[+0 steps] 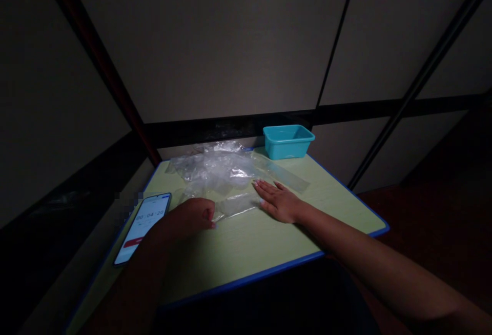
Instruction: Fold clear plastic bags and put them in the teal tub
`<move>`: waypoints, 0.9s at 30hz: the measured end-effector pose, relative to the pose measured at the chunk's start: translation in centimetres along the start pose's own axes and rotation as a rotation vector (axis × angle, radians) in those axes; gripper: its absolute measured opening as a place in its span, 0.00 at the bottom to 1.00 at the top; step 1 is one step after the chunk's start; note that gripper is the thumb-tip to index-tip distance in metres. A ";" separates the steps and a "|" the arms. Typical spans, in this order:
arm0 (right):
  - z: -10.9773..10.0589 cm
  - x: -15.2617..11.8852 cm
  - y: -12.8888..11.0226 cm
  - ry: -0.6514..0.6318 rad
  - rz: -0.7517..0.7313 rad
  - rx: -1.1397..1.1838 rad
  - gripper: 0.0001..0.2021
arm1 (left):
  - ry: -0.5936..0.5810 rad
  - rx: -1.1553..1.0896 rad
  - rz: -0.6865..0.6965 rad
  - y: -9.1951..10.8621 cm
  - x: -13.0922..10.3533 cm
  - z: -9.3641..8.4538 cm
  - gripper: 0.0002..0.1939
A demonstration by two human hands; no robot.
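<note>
A clear plastic bag point(239, 205) lies flat on the table between my two hands. My left hand point(198, 214) is closed at the bag's left end, its fingers curled in with the plastic edge at them. Flat and with fingers stretched out, my right hand point(280, 202) rests at the bag's right end, palm down. Just beyond is a crumpled heap of clear plastic bags point(219, 163), shiny and loosely spread. One flat strip of clear plastic point(288, 175) reaches from the heap toward the right.
The small pale-yellow table point(246, 258) has a blue edge. At its back right stands a turquoise plastic basket point(289, 142). A phone point(144, 227) showing a timer lies at the left, partly behind my left forearm. Cupboard panels point(230, 42) rise behind the table.
</note>
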State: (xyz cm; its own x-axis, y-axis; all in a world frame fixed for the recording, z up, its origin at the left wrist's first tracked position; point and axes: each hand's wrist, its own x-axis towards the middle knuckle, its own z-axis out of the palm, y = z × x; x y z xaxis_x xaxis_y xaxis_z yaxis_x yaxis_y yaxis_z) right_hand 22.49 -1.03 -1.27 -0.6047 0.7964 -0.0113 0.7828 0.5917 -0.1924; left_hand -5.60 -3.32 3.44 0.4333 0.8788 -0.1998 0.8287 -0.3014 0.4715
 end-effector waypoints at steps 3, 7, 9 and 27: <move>-0.2 -0.1 -0.2 -0.018 0.007 -0.014 0.33 | 0.009 0.029 -0.009 0.0 -0.1 -0.2 0.07; -0.3 -0.1 -0.3 -0.028 0.011 -0.017 0.33 | 0.012 0.081 -0.064 -0.2 -0.3 -0.4 0.07; -0.3 -0.1 -0.2 -0.032 0.014 -0.018 0.33 | -0.011 0.090 -0.088 -0.4 -0.4 -0.3 0.06; 0.1 0.1 0.1 -0.008 0.002 -0.015 0.32 | -0.075 0.091 -0.119 -1.4 -1.3 -1.6 0.05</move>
State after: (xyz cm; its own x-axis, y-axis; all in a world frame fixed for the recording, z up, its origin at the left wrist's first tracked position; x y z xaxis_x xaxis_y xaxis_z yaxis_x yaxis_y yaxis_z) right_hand 22.48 -0.90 -1.37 -0.6041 0.7967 -0.0198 0.7863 0.5918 -0.1778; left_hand -7.94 -3.48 4.38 0.3521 0.8815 -0.3147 0.9030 -0.2315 0.3618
